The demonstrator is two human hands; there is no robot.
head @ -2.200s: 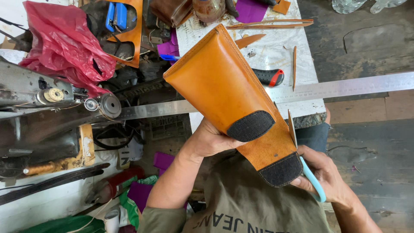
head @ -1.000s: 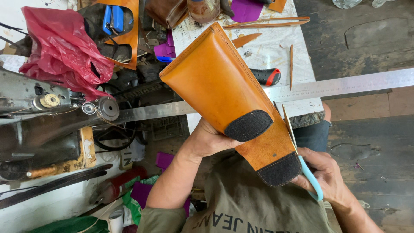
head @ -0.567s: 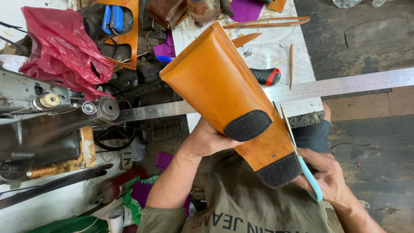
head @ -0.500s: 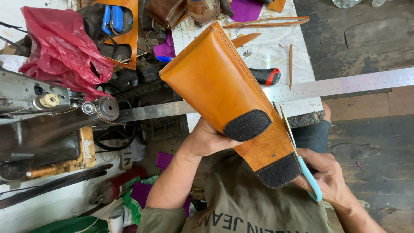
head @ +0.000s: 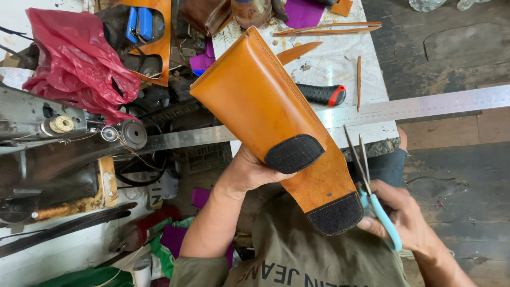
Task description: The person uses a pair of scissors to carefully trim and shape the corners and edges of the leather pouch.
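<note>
Right hand (head: pixel 406 223) closed around teal-handled scissors (head: pixel 372 188), blades parted, just beside tan leather case (head: pixel 271 122). Left hand (head: pixel 249 172) grips case from beneath, tilted up. Beyond hands: steel ruler (head: pixel 425 105) across desk (head: pixel 340 64).

The scissors (head: pixel 372 196) now stand with blades parted beside the leather case (head: pixel 276 127) — earlier they were closed.

Hiding left hand (head: pixel 249 172) fingers behind leather case (head: pixel 271 122); cutting off steel ruler (head: pixel 425 106) at right edge.
</note>
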